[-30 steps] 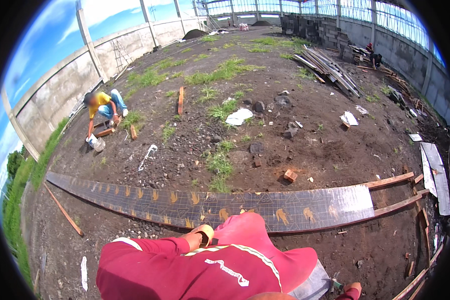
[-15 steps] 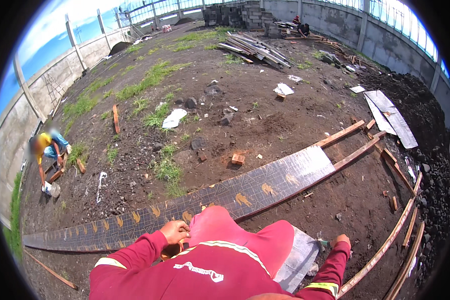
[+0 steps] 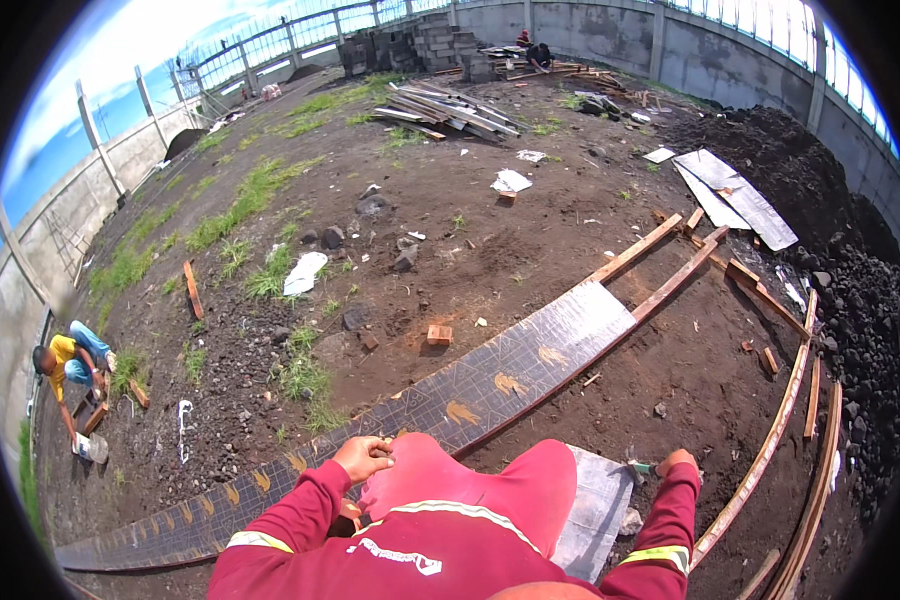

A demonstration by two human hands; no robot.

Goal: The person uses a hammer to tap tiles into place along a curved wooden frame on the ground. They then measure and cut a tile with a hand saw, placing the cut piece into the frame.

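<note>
"Leftward across the view, the ground had slid since 0.5 s earlier. How were the hands?"

"Left hand [image 3: 363, 459]: fingers curled loosely inward by the left knee [image 3: 415, 470]; I couldn't tell whether they held anything. Right hand [image 3: 678, 462]: closed around a green-handled tool [image 3: 647, 468], near the grey sheet [image 3: 595, 500]."

"Where was the patterned panel [image 3: 490, 375]?"

"On the ground just beyond the knees, 2 wooden strips [image 3: 642, 248] jutting from its right end."

"Farther out?"

"1 brown block [image 3: 439, 335], a co-worker [image 3: 64, 352] by a white bucket [image 3: 92, 448], then piled planks [image 3: 450, 108]."
</note>
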